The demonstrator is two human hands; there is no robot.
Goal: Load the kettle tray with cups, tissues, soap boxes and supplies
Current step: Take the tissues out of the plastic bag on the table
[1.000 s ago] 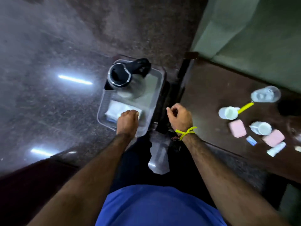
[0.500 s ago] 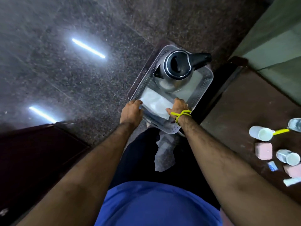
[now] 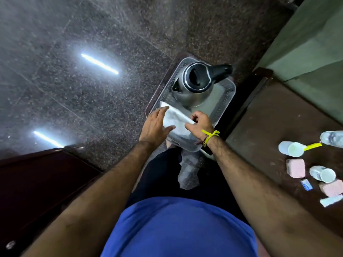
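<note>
Hands (image 3: 155, 127) (image 3: 199, 125) hold tissue pack (image 3: 173, 117) over kettle tray (image 3: 225, 101)

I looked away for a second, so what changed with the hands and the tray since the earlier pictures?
The right hand came over from the table edge to the white tissue pack in the tray. The left hand opened and now lies flat at the pack's left edge. The kettle stayed in the tray; cups and pink soap boxes remain on the table.

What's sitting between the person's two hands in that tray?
In the head view, a white tissue packet lies between the left hand and right hand, in the clear tray.
</note>
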